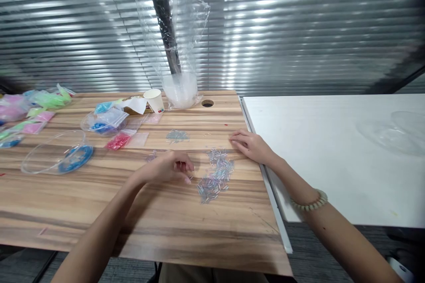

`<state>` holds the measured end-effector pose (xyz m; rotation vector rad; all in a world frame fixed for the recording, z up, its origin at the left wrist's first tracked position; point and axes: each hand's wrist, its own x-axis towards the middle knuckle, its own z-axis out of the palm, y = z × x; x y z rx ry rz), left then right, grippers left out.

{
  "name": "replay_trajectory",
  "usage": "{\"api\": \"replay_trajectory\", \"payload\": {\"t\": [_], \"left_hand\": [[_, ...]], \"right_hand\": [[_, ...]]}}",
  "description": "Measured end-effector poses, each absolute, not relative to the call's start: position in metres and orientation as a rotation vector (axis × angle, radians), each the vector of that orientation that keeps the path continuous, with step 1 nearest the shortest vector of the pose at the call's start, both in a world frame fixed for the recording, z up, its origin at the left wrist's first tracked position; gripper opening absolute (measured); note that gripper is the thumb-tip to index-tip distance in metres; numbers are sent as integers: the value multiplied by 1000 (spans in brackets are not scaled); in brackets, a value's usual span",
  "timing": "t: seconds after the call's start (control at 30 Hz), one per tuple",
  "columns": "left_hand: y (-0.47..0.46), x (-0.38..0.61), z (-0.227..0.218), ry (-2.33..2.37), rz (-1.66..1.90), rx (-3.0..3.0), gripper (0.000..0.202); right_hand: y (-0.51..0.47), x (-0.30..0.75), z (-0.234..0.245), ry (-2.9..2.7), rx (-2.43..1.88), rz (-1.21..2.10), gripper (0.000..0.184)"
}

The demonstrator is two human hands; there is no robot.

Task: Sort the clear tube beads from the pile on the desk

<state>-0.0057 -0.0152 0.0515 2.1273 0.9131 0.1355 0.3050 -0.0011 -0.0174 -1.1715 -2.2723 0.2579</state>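
Note:
On the wood-grain table point(229, 234) lies a loose pile of small, clear, iridescent tube beads point(215, 177). Just left of it is my left hand point(172, 167), its fingers loosely curled and the thumb apart from them. A few stray beads lie by its fingertips, and I make out nothing held. My right hand point(250, 146) rests beyond the pile's upper right, near the table's right edge, fingers stretched out and holding nothing visible. Behind the pile is a smaller heap of clear beads point(177, 135). Another small group of beads point(151, 156) is partly hidden behind my left hand.
A paper cup point(154, 101) and a plastic bag of clear cups point(181, 90) stand at the back. Leftward are a packet of red beads point(118, 141), a clear round lid with blue contents point(76, 158) and colourful bags point(49, 98). A white table point(325, 177) adjoins on the right.

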Motion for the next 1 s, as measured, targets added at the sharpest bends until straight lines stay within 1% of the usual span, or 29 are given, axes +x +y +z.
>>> {"api": "replay_trajectory", "payload": {"t": [0.07,0.13,0.27,0.4,0.5,0.6,0.8,1.0], "left_hand": [[-18,-1,45,845,111,2117,26],[-19,1,40,818,97,2117,29],[-18,0,37,839,89,2112,23],[-19,-1,42,866,87,2067,12],[-20,-1,46,888,93,2068,16],[-20,-2,48,879,94,2063,15],[-11,-8,41,996,120,2123,17],[-5,-12,31,950,161,2159,8]], "right_hand": [[-1,305,-17,-2270,-1168,257,24],[-2,304,-17,-2267,-1161,259,24],[-2,303,-16,-2241,-1160,278,25],[-2,303,-16,-2233,-1165,283,26],[-1,303,-17,-2241,-1154,278,26],[-1,303,-17,-2241,-1153,284,26],[-3,303,-17,-2254,-1145,272,25],[-4,303,-17,-2245,-1146,260,25]]}}
